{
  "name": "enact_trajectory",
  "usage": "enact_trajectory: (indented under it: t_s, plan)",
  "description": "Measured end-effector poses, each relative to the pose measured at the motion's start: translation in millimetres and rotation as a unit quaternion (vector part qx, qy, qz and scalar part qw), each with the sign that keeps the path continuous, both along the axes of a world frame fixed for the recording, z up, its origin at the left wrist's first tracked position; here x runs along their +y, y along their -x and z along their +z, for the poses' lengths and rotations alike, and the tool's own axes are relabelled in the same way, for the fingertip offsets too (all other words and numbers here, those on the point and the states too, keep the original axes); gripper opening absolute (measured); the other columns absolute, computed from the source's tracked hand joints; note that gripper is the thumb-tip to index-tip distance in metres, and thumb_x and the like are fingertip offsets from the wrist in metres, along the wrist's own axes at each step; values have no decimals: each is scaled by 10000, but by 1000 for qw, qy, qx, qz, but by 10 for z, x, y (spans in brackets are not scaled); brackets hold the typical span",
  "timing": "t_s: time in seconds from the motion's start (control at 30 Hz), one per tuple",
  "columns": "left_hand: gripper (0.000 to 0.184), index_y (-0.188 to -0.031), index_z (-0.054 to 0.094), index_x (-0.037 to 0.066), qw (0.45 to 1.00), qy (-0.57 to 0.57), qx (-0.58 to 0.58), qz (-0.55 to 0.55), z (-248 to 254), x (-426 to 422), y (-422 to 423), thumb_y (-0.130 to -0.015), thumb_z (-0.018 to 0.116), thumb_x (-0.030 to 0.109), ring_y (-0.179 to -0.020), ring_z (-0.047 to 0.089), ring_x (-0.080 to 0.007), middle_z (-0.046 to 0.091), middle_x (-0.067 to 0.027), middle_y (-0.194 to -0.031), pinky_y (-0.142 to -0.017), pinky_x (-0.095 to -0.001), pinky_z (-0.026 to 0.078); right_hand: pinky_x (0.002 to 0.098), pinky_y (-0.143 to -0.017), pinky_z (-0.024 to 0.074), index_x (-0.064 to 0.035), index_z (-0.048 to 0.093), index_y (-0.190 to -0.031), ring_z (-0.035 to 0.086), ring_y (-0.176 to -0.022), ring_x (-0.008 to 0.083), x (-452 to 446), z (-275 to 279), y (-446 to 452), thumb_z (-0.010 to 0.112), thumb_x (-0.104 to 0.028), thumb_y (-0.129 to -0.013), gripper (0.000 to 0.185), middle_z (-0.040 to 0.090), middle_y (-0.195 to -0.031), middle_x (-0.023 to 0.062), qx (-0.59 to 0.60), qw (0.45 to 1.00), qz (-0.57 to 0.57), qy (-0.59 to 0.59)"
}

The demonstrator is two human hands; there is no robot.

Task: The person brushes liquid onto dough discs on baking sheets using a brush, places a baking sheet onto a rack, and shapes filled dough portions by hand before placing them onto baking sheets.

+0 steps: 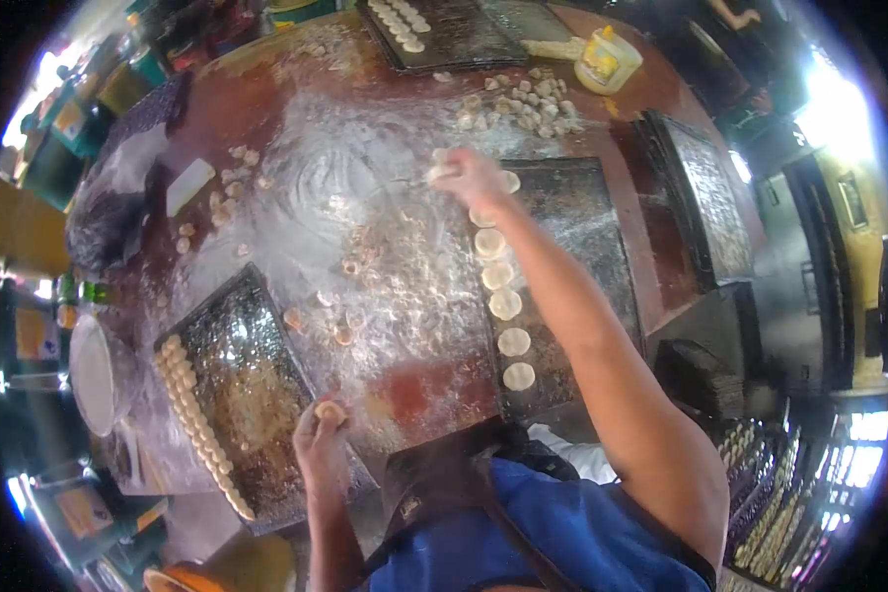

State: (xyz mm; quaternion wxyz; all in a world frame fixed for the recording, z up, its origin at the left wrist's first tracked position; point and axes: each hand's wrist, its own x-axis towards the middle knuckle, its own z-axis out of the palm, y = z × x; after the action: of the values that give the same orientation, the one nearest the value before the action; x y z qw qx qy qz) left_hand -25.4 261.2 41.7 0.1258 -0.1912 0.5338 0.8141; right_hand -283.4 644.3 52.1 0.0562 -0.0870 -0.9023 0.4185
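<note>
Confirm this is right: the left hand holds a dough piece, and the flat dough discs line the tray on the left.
Wrong side: in the head view, the flat dough discs line the tray on the right. The left hand does hold a dough piece.

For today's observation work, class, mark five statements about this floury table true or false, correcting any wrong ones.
1. The left hand holds a piece of dough. True.
2. The right arm reaches over a dark tray bearing flat discs. True.
3. Those discs line the tray's right edge as pictured. False: they line its left edge.
4. A white-and-yellow tub stands at the table's far side. True.
5. The right hand is lower in the picture than the left. False: it is higher.
</note>
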Motion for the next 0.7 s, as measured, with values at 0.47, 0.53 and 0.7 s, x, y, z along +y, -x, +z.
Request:
enact_trajectory:
  t_s: [0.47, 0.53, 0.7]
  plan:
    - [190, -1067, 607, -22, 999, 30, -20, -28, -11, 858, 210, -901, 641, 63, -846, 628, -161, 627, -70, -946, -773, -285, 541, 389, -807, 511, -46, 683, -1086, 680, -911, 301, 1887, -581, -138, 831, -288, -676, 498, 710, -1006, 158, -73, 995, -37, -64]
    - [174, -1056, 604, -22, 996, 55, -62, 12, 14, 1030, 54, -904, 630, 60, -834, 623, -159, 623, -69, -931, -755, -271, 533, 394, -824, 503, -46, 665, -1116, 664, -939, 322, 1766, -470, -272, 773, -292, -752, 453, 701, -1053, 138, 18, 987, -31, -157]
    - [199, -1090, 604, -38, 993, 24, -100, 63, 80, 1169, -235, -920, 591, 65, -827, 618, -145, 619, -58, -924, -720, -262, 518, 430, -910, 480, -42, 657, -1072, 584, -1106, 331, 1384, -584, -557, 661, -314, -861, 344, 615, -1225, 132, 226, 926, -4, -301]
